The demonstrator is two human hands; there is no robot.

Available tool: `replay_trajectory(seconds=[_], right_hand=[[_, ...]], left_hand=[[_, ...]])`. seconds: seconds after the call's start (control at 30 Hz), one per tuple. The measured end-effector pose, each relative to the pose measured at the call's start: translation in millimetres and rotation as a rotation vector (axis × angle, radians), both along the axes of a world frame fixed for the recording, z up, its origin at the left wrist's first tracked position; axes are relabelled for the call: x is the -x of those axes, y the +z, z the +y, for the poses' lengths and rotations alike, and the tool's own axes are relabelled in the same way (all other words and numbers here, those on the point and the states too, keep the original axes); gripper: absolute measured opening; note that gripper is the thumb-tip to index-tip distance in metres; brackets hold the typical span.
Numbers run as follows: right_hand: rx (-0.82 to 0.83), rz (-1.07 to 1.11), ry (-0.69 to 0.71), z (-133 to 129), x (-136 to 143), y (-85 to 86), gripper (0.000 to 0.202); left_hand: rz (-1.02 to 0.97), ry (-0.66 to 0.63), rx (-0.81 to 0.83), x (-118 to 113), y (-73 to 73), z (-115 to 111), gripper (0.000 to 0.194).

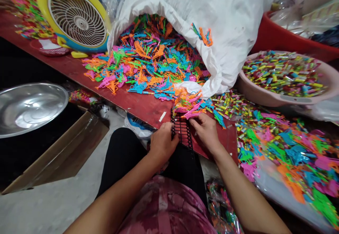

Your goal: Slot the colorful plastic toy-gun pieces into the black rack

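My left hand is closed on the left edge of a black grid-like rack, which slopes from the red tabletop towards my lap. Across the rack's far end lie small plastic toy pieces, mostly pink and orange. The fingers of my right hand are pinched together at the rack's upper right, on what looks like a pink plastic toy piece; the fingertips partly hide it. Beyond both hands, a heap of toy pieces in pink, orange, blue and green spills from a white sack.
A yellow cartoon fan stands on the red table at the left. Below it are a steel basin and a cardboard box. On the right, a pink basin holds small wrapped pieces, with a red tub behind.
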State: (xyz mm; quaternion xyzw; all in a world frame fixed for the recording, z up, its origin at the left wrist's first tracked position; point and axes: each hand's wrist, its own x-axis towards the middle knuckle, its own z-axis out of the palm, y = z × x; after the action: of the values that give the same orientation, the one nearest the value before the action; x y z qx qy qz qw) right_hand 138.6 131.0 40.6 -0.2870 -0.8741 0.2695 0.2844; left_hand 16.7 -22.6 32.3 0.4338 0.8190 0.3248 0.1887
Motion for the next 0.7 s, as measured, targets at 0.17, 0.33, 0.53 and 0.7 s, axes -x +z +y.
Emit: replay_trajectory(seconds=[0.17,0.33,0.53,0.7], right_hand=[[0.055,0.047,-0.030,-3.9,3.8,-3.2,0.016],[0.098,0.071,-0.053,-7.1,7.1,-1.8,0.016],[0.145,0.088,-0.076,-7.8,8.2,-4.0,0.019],[0.043,0.002,-0.096,-6.3,8.2,-3.0,0.017]], left_hand=[[-0.012,0.000,0.028,0.2,4.0,-0.1,0.026],[0.005,0.000,0.030,-0.1,2.3,0.2,0.028],[0.012,-0.001,0.024,-0.9,-0.3,0.5,0.024],[0.015,-0.013,0.035,-0.2,1.3,0.5,0.025]])
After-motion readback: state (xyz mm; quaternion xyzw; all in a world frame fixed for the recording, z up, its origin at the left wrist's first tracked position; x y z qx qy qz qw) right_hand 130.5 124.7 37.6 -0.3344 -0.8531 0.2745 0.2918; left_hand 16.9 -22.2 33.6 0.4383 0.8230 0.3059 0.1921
